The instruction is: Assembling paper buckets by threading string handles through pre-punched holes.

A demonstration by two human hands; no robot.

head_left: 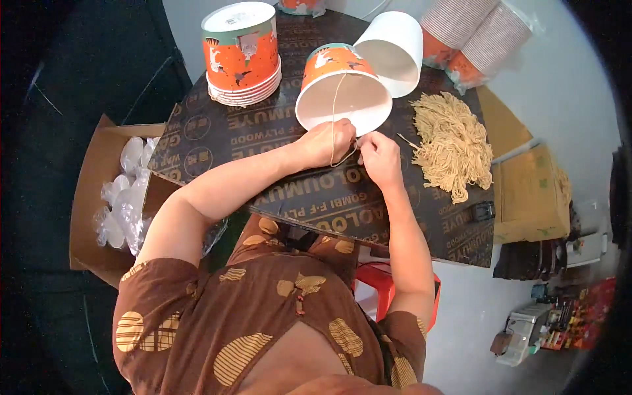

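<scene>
An orange printed paper bucket [342, 99] lies on its side on the dark tabletop, its white open mouth facing me. A thin beige cord [334, 99] hangs from the upper rim across the mouth and loops below the lower rim. My left hand [331, 141] is closed at the lower rim, with the cord in its fingers. Close beside it, my right hand [380, 158] pinches the cord near the same rim. The fingertips hide the exact spot where the cord meets the bucket. A pile of beige cords [453, 145] lies to the right of my right hand.
A stack of orange buckets [241, 59] stands upside down at the left back. A plain white bucket [397, 56] lies behind the held one. Wrapped stacks of buckets [487, 39] are at the right back. An open carton [99, 151] with clear-wrapped items flanks the table's left edge.
</scene>
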